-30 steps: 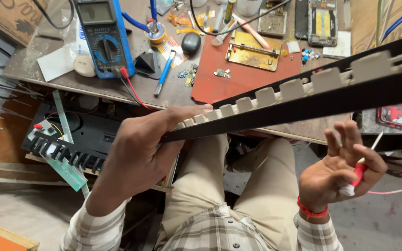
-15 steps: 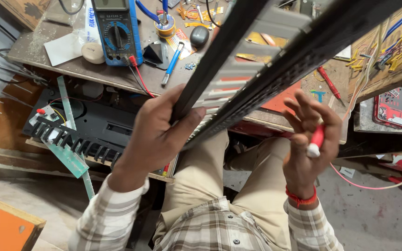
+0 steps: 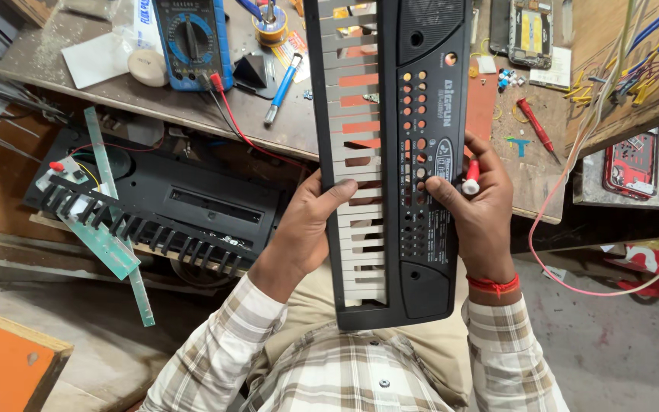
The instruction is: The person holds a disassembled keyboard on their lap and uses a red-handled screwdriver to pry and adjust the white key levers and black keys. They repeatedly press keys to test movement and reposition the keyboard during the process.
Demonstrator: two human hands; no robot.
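Head view looks straight down at a black keyboard shell (image 3: pixel 390 152) held lengthwise in the middle of the frame, near end over the lap, far end out over the counter (image 3: pixel 192 107). Left hand (image 3: pixel 306 229) wraps the left edge, thumb across the key slots, so it seems to be steadying the thing. Right hand (image 3: pixel 474 206) grips the right edge and also pinches a small red-and-white tool (image 3: pixel 471 175), probably kept ready. Blue multimeter (image 3: pixel 192 38) sits upper left; another opened black casing (image 3: pixel 154 206) lies lower left.
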